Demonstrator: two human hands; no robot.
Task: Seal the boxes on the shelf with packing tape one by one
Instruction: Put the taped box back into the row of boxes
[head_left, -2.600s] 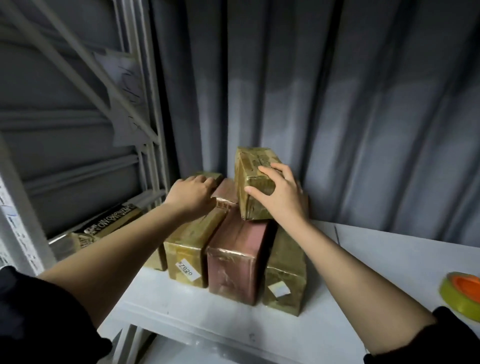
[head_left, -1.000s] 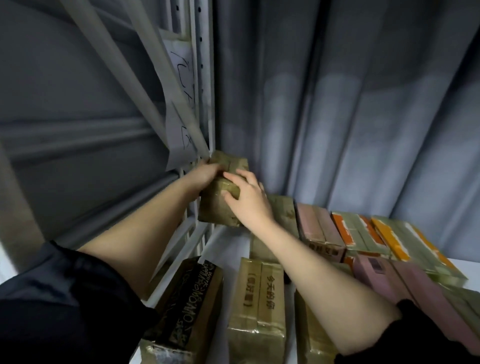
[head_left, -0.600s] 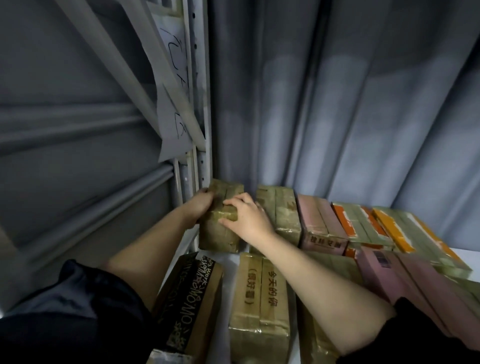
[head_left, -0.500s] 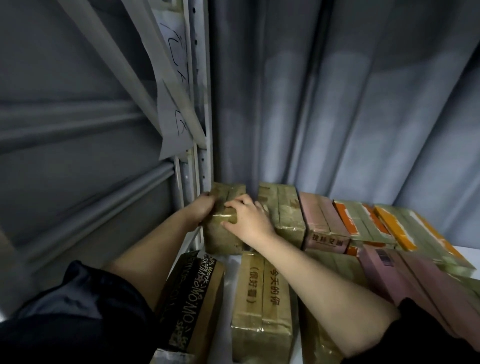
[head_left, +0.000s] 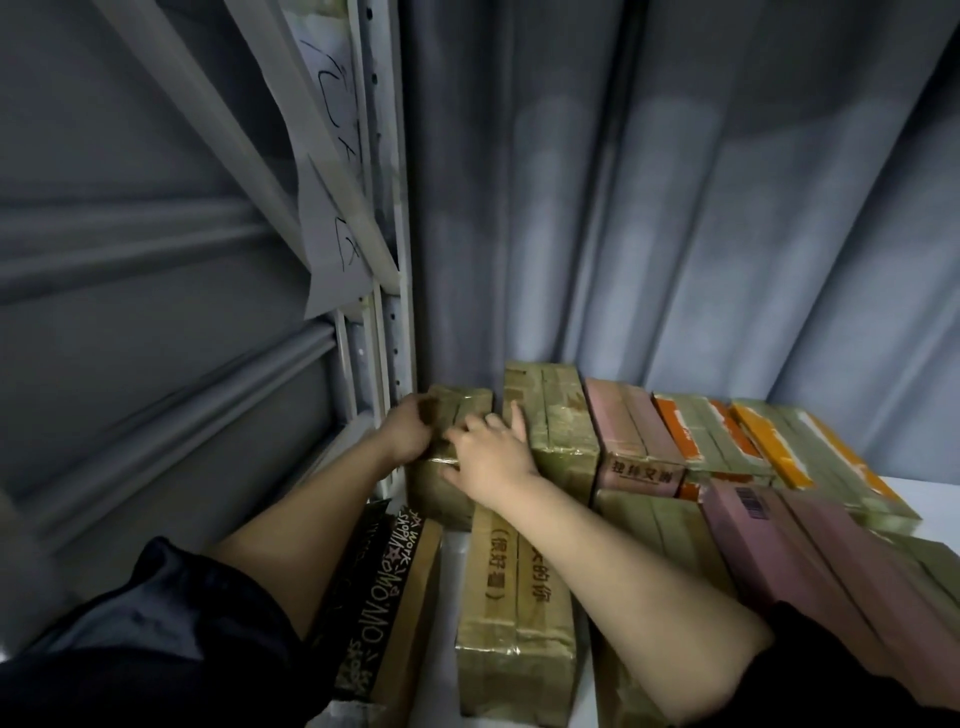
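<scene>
Two hands on one small tan box (head_left: 457, 415) in the head view, at the back-left corner of the white shelf (head_left: 924, 493). Box sits upright, wrapped in glossy tape, just beside the grey upright post (head_left: 400, 291) of the rack. Left hand (head_left: 408, 431) grips the box's left top edge, fingers curled over it. Right hand (head_left: 491, 457) lies on the box's right side, thumb against the front face, fingers fairly straight and reaching toward the next box; whether it truly clamps the box I cannot tell, looks more like pressing.

Right of it, touching: taller tan box (head_left: 556, 415), then pink box w/ printed label (head_left: 631, 441), then two green-and-orange boxes (head_left: 711, 436) side by side along the curtain (head_left: 675, 208). Front row: black box w/ white lettering (head_left: 384, 587) at left, tan box w/ printed characters (head_left: 514, 603) partly under the right forearm, long pink box w/ barcode (head_left: 789, 540) at right, lying flat. Boxes in both rows packed close.

A sheet of paper w/ handwriting (head_left: 332, 218) hangs on the rack's diagonal brace, above the hands. Dark sleeves at both lower corners. Lighting dim; hands slightly blurred.
</scene>
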